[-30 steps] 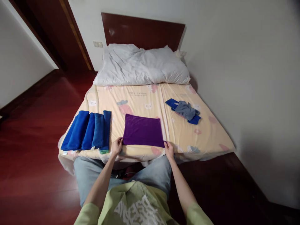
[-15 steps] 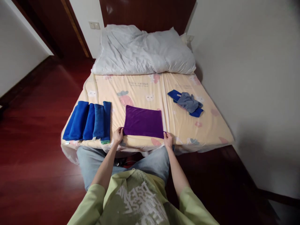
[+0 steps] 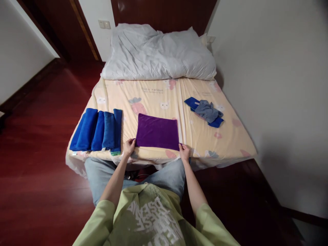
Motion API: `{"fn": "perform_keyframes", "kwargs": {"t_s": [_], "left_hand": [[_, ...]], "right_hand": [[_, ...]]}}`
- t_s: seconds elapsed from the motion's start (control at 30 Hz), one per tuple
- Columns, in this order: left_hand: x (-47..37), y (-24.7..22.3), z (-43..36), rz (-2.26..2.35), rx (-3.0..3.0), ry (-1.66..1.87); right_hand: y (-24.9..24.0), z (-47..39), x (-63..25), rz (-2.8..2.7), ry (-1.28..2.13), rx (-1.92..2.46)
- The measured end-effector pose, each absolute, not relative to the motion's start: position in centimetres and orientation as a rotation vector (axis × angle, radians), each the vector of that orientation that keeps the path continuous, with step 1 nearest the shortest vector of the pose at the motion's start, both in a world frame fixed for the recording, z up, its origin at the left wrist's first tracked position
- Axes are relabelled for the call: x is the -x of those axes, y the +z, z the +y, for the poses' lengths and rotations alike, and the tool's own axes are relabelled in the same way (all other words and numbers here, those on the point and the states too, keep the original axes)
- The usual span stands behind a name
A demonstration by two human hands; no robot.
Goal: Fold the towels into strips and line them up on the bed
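Observation:
A purple towel [image 3: 157, 132] lies flat on the bed in front of me, roughly rectangular. At its near left corner, my left hand [image 3: 129, 147] is closed in a pinch on the edge. My right hand [image 3: 183, 151] pinches the near right corner in the same way. Left of the purple towel, several folded blue towels [image 3: 87, 130] lie side by side in a row. Off to the right is a loose pile of crumpled cloths, a grey-blue cloth [image 3: 207, 111] on top of a blue cloth [image 3: 216, 122].
The bed [image 3: 151, 97] has a pale yellow printed sheet, and I am at its near edge. A bunched white quilt [image 3: 161, 54] lies across the far end, before the dark headboard [image 3: 164, 13]. A wall [image 3: 276, 85] runs along the right side.
The camera view has shifted slightly. Both hands keep hold of the purple towel's near corners, and the towel has hardly moved.

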State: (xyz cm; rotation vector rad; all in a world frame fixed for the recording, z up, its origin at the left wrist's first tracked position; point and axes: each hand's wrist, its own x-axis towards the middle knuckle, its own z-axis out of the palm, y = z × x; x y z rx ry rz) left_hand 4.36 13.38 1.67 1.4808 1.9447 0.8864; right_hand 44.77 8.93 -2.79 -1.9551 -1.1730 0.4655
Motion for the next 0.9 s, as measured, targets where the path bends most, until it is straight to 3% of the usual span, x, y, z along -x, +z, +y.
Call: {"fn": "perform_keyframes", "kwargs": {"t_s": [0.9], "left_hand": [[-4.6, 0.6, 14.0, 1.955, -1.797, 0.827]], "right_hand": [[-1.5, 8.9, -41.9, -1.205, 0.19, 2.131]]}}
